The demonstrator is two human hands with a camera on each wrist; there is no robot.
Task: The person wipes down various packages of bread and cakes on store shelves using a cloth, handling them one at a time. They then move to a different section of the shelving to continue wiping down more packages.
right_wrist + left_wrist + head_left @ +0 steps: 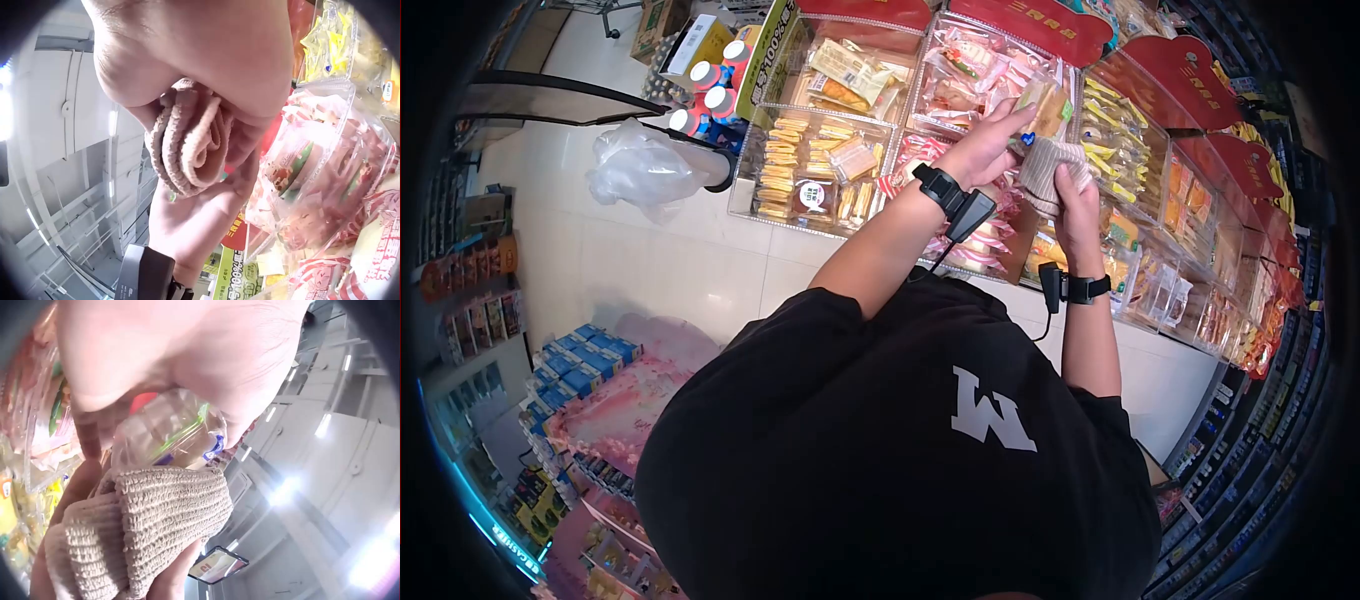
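Note:
Over the display bins, my left hand (985,150) grips a clear-wrapped packaged bread (1048,110) with a green mark on its wrapper. A beige ribbed cloth (1052,172), folded over in layers, is in my right hand (1080,210), thumb on the near side. In the left wrist view the cloth lies against the lower end of the clear wrapper (169,428), which shows a green strip and a blue clip-like piece. The right wrist view shows the rolled cloth edge (194,147) between my right fingers and palm; the bread is mostly hidden there.
Clear bins hold wafer-like packs (785,165), pink-striped packs (970,65) and yellow packs (1112,135). Red header boards (1030,30) rise behind them. Bottles with white caps (720,100) and a plastic bag (645,165) stand to the left.

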